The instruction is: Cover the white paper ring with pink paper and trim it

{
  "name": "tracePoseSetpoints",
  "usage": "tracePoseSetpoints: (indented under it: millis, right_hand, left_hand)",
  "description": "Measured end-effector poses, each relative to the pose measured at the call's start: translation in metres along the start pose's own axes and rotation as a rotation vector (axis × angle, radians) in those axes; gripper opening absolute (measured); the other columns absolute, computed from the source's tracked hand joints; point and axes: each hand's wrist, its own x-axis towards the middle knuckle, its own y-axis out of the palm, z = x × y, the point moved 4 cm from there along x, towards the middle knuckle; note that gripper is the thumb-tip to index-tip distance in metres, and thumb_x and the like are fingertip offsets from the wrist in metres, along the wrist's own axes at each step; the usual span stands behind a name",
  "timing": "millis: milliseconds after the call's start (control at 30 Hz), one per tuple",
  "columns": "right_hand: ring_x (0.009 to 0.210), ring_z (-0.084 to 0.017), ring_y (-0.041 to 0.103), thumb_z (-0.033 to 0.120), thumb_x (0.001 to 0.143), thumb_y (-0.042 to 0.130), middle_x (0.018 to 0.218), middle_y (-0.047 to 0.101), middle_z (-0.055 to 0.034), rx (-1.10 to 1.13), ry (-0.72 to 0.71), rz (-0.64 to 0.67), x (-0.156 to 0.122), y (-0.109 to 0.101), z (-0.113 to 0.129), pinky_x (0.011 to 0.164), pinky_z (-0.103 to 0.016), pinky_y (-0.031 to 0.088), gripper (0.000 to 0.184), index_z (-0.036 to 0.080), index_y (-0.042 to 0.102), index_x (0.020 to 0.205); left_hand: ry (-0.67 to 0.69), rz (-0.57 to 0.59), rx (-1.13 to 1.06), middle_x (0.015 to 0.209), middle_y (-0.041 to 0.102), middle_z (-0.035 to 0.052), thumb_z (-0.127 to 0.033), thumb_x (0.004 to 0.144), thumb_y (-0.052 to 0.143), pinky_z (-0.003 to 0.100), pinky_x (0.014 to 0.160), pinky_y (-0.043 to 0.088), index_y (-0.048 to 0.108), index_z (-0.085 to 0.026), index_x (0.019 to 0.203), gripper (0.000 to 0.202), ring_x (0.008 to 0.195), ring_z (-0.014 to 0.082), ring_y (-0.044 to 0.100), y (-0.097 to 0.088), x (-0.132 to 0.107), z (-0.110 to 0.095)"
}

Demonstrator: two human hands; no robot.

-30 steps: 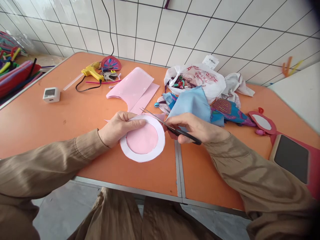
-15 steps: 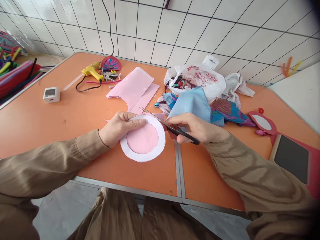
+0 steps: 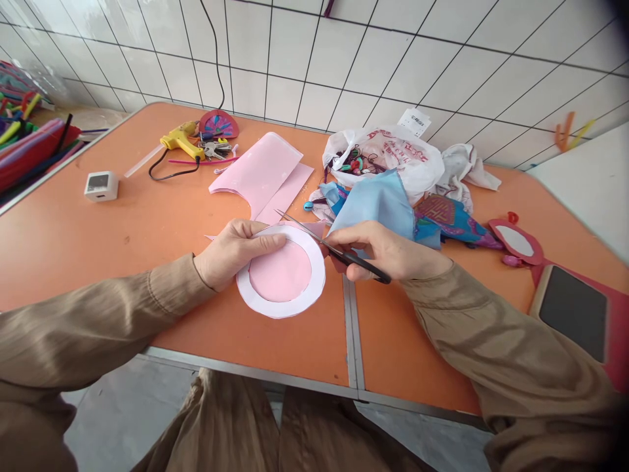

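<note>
My left hand [image 3: 240, 252] pinches a white paper ring [image 3: 317, 278] by its upper left side, thumb on top. Pink sheet [image 3: 281, 274] shows through the ring's middle and sticks out past its upper edge. In my right hand [image 3: 386, 252] are black-handled scissors [image 3: 361, 262], their blades pointing up and left along the ring's upper right edge. Whether the blades are fully closed is hard to tell. Behind the ring lie larger cut pink sheets [image 3: 265, 167], one with a curved notch.
A yellow glue gun [image 3: 181, 139] and keys [image 3: 215, 151] lie at the back left, near a small white box [image 3: 101, 186]. Blue cloth [image 3: 376, 206] and a white plastic bag [image 3: 413, 154] sit behind my right hand. A phone [image 3: 572, 311] rests at the right.
Almost nothing differs. The scissors have shifted very slightly, and both hands keep their places around the ring.
</note>
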Motion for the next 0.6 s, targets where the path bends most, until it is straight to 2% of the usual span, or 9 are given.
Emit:
tracePoseSetpoints:
  millis: [200,600]
  right_hand:
    - [0.064,-0.013,0.045,0.062,0.08,0.063,0.071,0.054,-0.0018,-0.037,0.025,-0.004,-0.0012,-0.0013,0.0013,0.059,-0.029,0.037,0.05,0.014,0.065,0.091]
    - [0.064,-0.013,0.045,0.056,0.079,0.067,0.071,0.054,-0.0016,-0.095,0.031,-0.002,-0.0009,-0.0029,-0.0013,0.059,-0.029,0.037,0.046,0.013,0.067,0.096]
  left_hand:
    - [0.0,0.002,0.014,0.06,0.068,0.0027,-0.037,0.066,0.083,0.022,0.048,0.044,0.073,-0.012,0.065,0.027,0.051,0.0116,0.057,0.0019,-0.0015,-0.0013]
    - [-0.01,-0.018,0.05,0.059,0.066,0.003,-0.038,0.066,0.082,0.023,0.047,0.043,0.071,-0.011,0.064,0.029,0.051,0.0121,0.056,0.0009,-0.001,-0.0006]
